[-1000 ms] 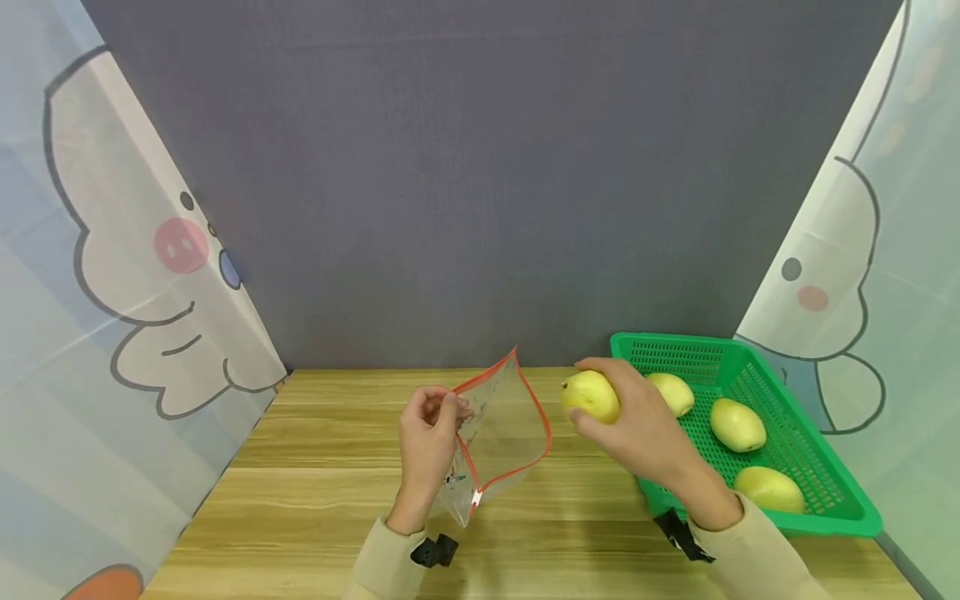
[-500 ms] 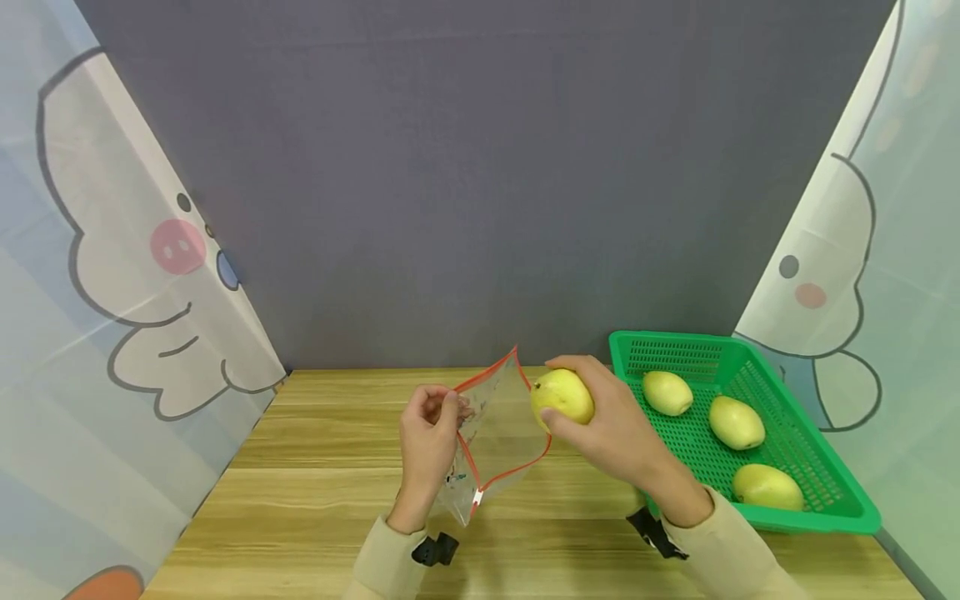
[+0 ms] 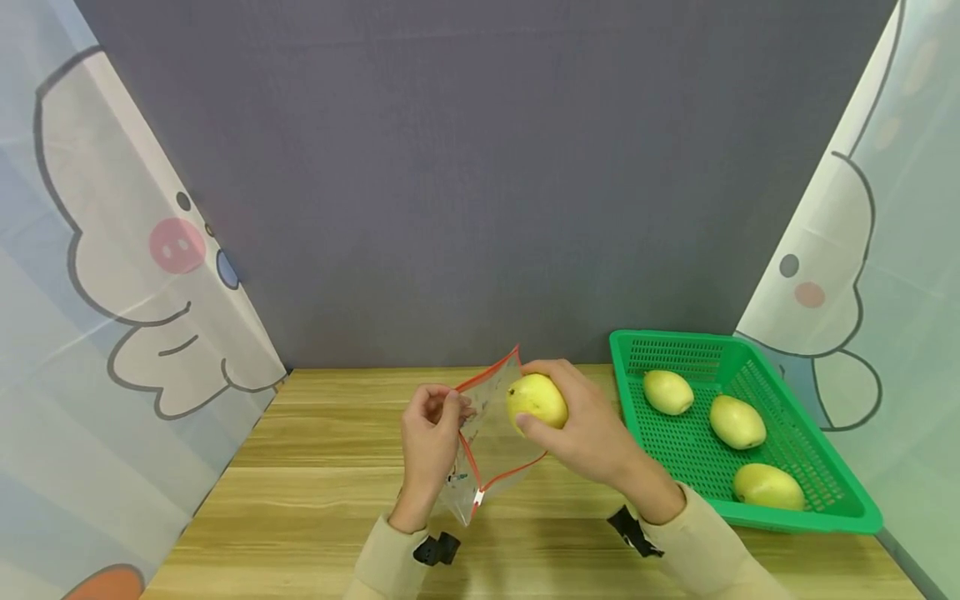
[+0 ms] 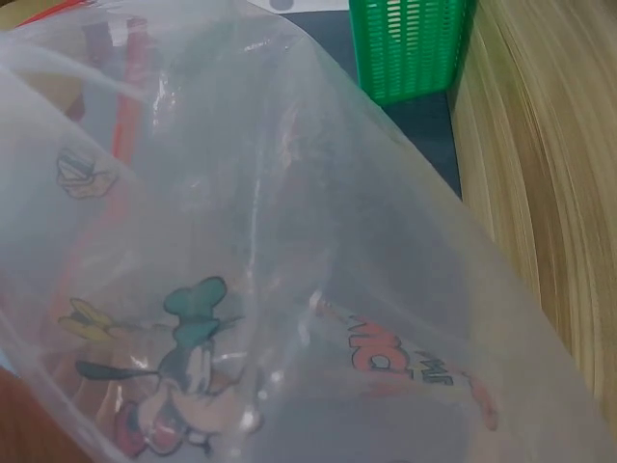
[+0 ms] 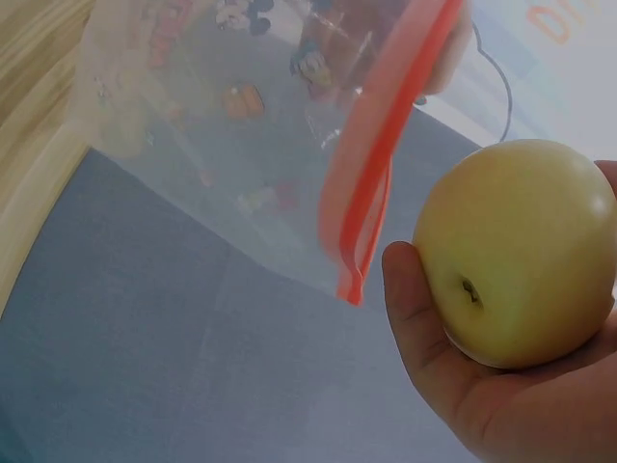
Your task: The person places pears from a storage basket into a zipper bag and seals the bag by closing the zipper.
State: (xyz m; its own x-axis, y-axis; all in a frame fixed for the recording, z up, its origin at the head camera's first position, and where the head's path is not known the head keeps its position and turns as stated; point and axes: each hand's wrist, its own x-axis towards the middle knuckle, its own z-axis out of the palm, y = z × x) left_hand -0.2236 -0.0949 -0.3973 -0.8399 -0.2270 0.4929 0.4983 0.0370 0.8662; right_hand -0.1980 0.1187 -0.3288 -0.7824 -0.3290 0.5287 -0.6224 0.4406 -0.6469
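Observation:
A clear zip bag with a red-orange zip edge and cartoon prints gapes towards the right. My left hand pinches its left rim between thumb and fingers. A white slider sits at the bag's near corner. My right hand grips a yellow pear at the bag's mouth. From the right wrist view, the pear appears beside the red rim, with a small gap between them. The bag's printed side fills most of the left wrist view and hides the left fingers.
A green perforated basket stands on the right of the wooden table. Several pears, such as the middle one, lie in it. A grey cloth wall closes off the back, with printed curtains at the sides.
My right hand has carried the pear leftwards from beside the basket to the bag's mouth. The left hand and the bag have hardly moved.

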